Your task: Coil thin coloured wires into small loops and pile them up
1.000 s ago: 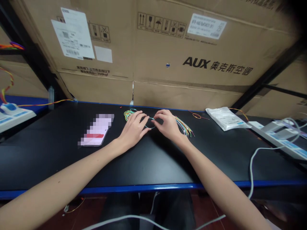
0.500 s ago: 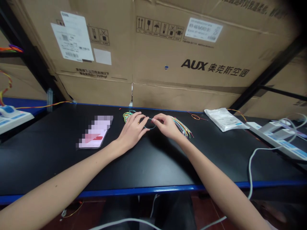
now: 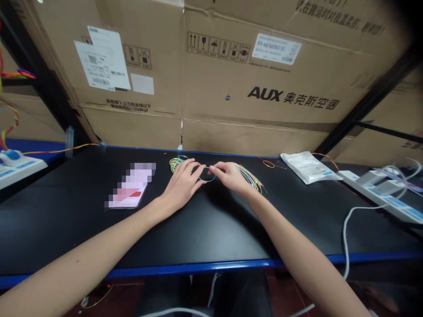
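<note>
My left hand (image 3: 183, 184) and my right hand (image 3: 229, 175) sit close together on the black table (image 3: 66, 229), fingertips meeting at a thin pale blue wire loop (image 3: 207, 175). Both hands appear to pinch that wire at the loop's sides. Just past my left fingers lies a coil of yellow, green and blue wires (image 3: 176, 164). A fan of thin multicoloured wires (image 3: 250, 178) spreads out from beneath my right hand, partly hidden by it.
A pixelated pink-and-white flat item (image 3: 130, 188) lies left of my left hand. Further right are a small orange wire coil (image 3: 269, 164), a white plastic bag (image 3: 307, 167) and a power strip (image 3: 373, 193) with a white cable. Large cardboard boxes stand behind the table.
The view has tilted slightly, shifting the boxes and table. My hands stay nearly in place around the loop, with the right hand lying a little flatter.
</note>
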{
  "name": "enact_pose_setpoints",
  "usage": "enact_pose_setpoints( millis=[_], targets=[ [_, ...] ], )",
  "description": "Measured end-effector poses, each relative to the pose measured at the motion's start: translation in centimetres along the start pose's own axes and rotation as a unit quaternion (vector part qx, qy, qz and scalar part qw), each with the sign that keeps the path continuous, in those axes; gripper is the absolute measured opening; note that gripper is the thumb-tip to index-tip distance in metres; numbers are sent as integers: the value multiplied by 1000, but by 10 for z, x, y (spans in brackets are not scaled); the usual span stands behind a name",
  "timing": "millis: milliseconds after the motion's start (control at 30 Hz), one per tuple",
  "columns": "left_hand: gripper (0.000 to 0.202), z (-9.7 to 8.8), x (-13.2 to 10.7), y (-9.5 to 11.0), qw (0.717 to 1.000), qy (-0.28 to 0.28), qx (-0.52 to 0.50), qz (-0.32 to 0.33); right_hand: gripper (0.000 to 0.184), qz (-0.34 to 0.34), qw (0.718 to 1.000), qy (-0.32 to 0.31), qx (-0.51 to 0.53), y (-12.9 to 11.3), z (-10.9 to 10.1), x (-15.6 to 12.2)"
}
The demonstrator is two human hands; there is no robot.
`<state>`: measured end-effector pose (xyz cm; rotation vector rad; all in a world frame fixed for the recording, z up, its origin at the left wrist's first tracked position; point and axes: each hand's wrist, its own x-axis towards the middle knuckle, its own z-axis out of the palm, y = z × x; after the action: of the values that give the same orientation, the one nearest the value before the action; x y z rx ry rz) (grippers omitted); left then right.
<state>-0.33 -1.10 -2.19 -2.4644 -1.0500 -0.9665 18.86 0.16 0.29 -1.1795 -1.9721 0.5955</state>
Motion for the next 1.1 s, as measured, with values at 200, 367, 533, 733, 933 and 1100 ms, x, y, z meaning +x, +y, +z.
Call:
enact_pose_setpoints(
  millis=[200, 367, 533, 733, 933, 1100],
  targets=[
    [39, 2, -1, 0, 1000, -2, -13, -1, 16, -77, 984, 109, -120, 6, 6, -3],
    [39, 4, -2, 0, 1000, -5, -10, 5, 13, -102, 979, 87, -154, 6, 7, -4],
    [39, 4, -3, 1, 1000, -9, -17, -1, 17, -55, 991, 61, -101, 3, 4, -3],
    [38, 5, -3, 0, 999, -16, -34, -4, 18, -56, 987, 54, -141, 3, 8, -4],
    [37, 5, -3, 0, 999, -22, -32, -5, 13, -90, 977, 76, -178, 6, 10, -6],
    [38, 5, -3, 0, 1000, -22, -21, 1, 10, -96, 973, 96, -184, 7, 10, -5]
  ],
)
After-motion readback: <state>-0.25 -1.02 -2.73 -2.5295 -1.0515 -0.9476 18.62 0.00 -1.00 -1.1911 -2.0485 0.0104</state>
